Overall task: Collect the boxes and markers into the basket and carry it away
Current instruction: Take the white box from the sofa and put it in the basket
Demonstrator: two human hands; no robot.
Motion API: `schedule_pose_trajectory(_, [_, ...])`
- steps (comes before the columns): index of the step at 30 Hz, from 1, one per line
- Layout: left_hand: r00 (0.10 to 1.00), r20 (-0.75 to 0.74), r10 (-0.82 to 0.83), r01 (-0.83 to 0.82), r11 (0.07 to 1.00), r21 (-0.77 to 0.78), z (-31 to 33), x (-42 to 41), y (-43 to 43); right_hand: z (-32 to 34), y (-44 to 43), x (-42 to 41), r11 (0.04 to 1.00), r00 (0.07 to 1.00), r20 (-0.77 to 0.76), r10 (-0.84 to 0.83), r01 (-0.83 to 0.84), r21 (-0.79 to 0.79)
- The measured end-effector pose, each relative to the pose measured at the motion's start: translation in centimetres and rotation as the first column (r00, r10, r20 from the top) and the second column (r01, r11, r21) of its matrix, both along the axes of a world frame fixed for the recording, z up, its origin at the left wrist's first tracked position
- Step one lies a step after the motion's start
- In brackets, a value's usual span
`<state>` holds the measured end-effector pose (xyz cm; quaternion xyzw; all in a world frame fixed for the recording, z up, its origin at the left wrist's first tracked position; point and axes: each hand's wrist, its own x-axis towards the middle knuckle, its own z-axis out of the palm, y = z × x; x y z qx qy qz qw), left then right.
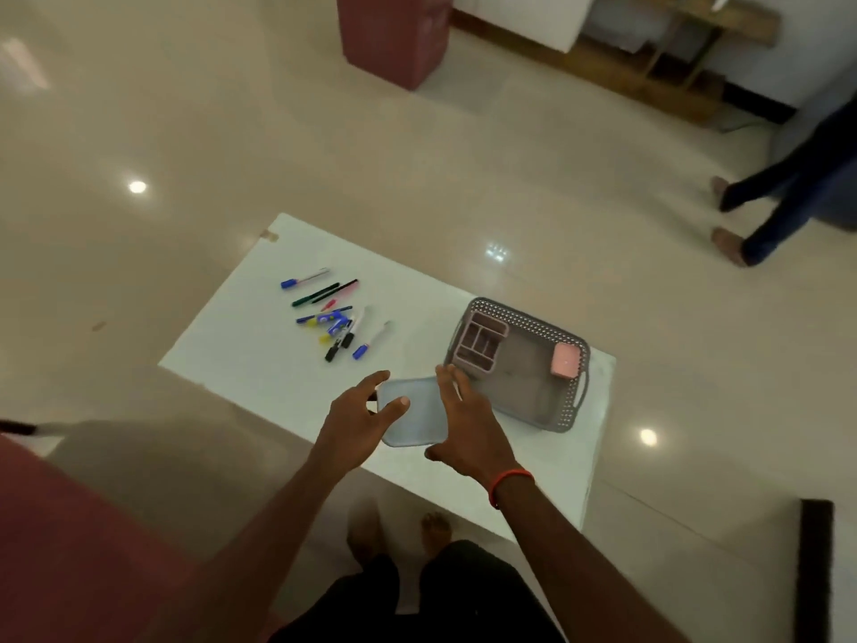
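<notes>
A pale blue flat box point(417, 417) lies on the white table point(259, 345) near its front edge. My left hand point(359, 422) and my right hand point(468, 422) flank it with fingers spread; the left thumb rests on its lid. To the right stands a grey perforated basket point(563, 406) holding a pink compartment box point(477, 343) and a small pink box point(566, 359). Several markers point(336, 315) lie scattered on the table's far left part.
Another person's legs point(760, 215) stand on the glossy floor at the right. A dark red block point(394, 34) and a wooden shelf point(668, 53) are at the back. A red surface point(69, 549) is at my lower left. My bare feet point(399, 533) are by the table.
</notes>
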<state>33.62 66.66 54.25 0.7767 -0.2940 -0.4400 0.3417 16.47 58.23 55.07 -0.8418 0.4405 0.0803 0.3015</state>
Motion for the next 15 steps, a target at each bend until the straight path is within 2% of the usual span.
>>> schedule_pose_trajectory(6, [0.987,-0.043,-0.156,0.155,0.988,-0.022,-2.6,-4.1,-4.7,-2.8,-1.8,-5.4,0.973,0.973,0.019,-0.232,0.232,-0.005])
schedule_pose_trajectory(11, [0.966,-0.186,-0.178,0.174,0.984,-0.038,-6.1,-8.1,-8.5,-6.8,-4.9,-9.6,0.929,0.931,-0.034,-0.364,0.36,-0.088])
schedule_pose_trajectory(15, [0.958,-0.197,-0.21,0.205,0.978,-0.042,-10.3,-10.9,-12.0,-11.1,-8.4,-12.3,0.891,0.897,-0.002,-0.443,0.44,-0.116])
